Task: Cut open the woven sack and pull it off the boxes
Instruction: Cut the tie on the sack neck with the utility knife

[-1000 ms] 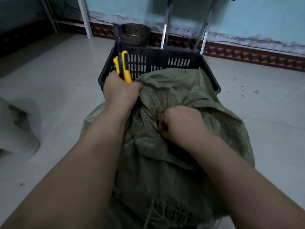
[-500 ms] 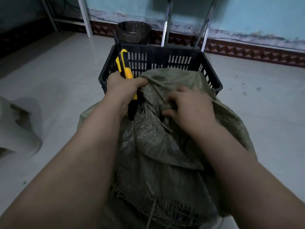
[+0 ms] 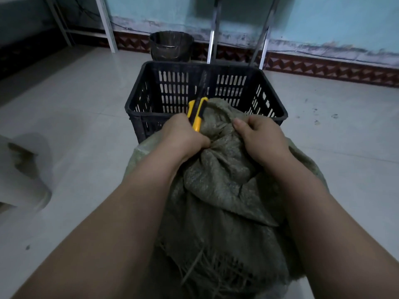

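I've got the sack (image 3: 220, 190) on the floor just in front of the black crate (image 3: 164, 67), its bunched top up against the crate's near wall. My left hand (image 3: 183, 134) is curled tight around the yellow knife (image 3: 195, 114), blade pointing up over the crate. My right hand (image 3: 259, 137) clutches a fistful of sack cloth beside it. A metal bucket (image 3: 170, 46) sits behind the crate.

The sack (image 3: 216, 190) is being gripped between left hand (image 3: 183, 134) and right hand (image 3: 261, 139) (knife (image 3: 196, 117) being held on the left); just beyond the grip, the crate (image 3: 207, 65), then the bucket (image 3: 170, 46).
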